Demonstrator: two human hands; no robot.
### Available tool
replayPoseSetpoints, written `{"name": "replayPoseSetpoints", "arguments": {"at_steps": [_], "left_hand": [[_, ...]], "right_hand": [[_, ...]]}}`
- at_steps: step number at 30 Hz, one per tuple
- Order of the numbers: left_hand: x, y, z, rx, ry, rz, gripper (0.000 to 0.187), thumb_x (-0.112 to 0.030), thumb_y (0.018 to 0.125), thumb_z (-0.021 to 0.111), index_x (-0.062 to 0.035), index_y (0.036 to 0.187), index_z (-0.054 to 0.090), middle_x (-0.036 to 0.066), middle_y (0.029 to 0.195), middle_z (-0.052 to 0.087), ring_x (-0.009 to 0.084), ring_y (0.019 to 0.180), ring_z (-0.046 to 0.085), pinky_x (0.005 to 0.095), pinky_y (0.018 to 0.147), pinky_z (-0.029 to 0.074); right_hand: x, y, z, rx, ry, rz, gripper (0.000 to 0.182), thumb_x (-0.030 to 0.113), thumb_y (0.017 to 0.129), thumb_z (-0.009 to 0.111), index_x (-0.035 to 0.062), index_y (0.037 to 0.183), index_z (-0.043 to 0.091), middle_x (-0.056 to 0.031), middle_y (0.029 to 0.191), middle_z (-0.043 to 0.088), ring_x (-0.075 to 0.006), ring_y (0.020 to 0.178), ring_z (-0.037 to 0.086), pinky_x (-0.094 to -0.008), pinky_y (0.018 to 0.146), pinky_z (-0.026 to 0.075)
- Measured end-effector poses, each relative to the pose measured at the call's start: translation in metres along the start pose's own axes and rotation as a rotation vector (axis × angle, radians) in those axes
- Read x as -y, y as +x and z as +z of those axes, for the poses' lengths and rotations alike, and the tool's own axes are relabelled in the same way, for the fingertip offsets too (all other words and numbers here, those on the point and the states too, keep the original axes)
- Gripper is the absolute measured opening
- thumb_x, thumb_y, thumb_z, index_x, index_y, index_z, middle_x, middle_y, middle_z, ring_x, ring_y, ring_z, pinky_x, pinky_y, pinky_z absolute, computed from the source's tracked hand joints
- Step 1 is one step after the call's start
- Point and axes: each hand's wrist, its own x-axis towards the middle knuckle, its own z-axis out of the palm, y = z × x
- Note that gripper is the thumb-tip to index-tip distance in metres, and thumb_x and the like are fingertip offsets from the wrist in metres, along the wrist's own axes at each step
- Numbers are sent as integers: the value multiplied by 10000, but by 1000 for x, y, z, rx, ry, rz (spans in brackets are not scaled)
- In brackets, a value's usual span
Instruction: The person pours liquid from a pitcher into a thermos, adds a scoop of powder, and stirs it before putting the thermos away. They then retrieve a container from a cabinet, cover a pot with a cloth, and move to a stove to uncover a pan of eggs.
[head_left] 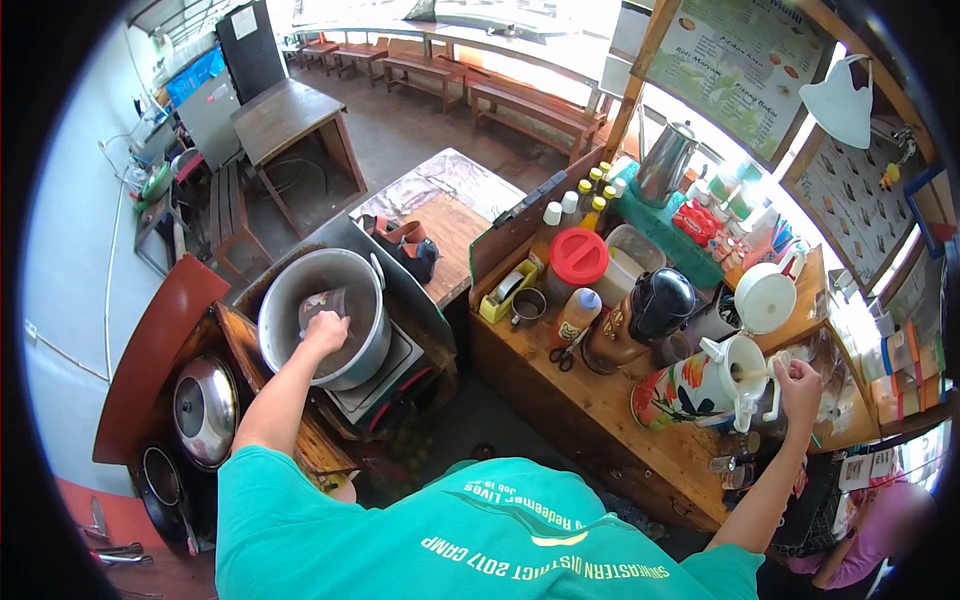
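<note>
My left hand (326, 335) is closed around the edge of a clear container with coloured print (318, 308), inside a large aluminium pot (372, 340). The pot stands on a stove (375, 385). On the right, my right hand (798, 388) is closed at the mouth of a white flowered jug (690, 388). Its fingers pinch something pale at the rim that I cannot make out. Behind the jug lies a round white lid (765, 298). A dark brown dispenser with a black top (662, 300) stands beside the jug.
The wooden counter (545, 365) holds a red-lidded container (578, 256), a squeeze bottle (578, 312), scissors (563, 355) and a metal mug (528, 306). A steel pot lid (205, 412) leans at left. A person in pink (870, 530) is at lower right.
</note>
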Motion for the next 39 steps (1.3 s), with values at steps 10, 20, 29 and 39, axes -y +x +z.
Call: {"name": "replayPoseSetpoints", "arguments": {"at_steps": [10, 20, 29, 39], "left_hand": [[36, 7, 6, -162, -346, 32, 527, -436, 947, 560, 22, 747, 726, 255, 791, 695, 383, 809, 696, 453, 796, 519], [62, -23, -1, -161, -1266, -201, 454, -400, 993, 588, -78, 674, 622, 65, 711, 649, 173, 691, 600, 330, 703, 477], [57, -66, -21, -415, -1505, -196, 403, -364, 989, 620, -82, 701, 618, 54, 718, 645, 154, 695, 600, 300, 718, 459], [-49, -155, -126, -522, -1581, 171, 343, -253, 1020, 598, -92, 717, 608, 13, 764, 621, 121, 779, 601, 290, 810, 465]], "right_hand": [[-12, 14, 10, 10, 46, -31, 549, 403, 793, 801, -68, 1060, 711, -145, 817, 732, -212, 736, 703, -345, 706, 533], [-8, 20, 5, 16, 91, -97, 494, 395, 821, 783, -52, 1022, 724, -116, 760, 730, -186, 688, 696, -337, 660, 523], [-24, 27, 1, 49, 126, -172, 492, 394, 812, 787, -46, 1023, 725, -110, 752, 718, -182, 674, 682, -336, 654, 518], [-31, 24, -16, 82, 169, -278, 433, 360, 789, 786, -15, 999, 732, -103, 738, 699, -209, 670, 679, -357, 654, 526]]}}
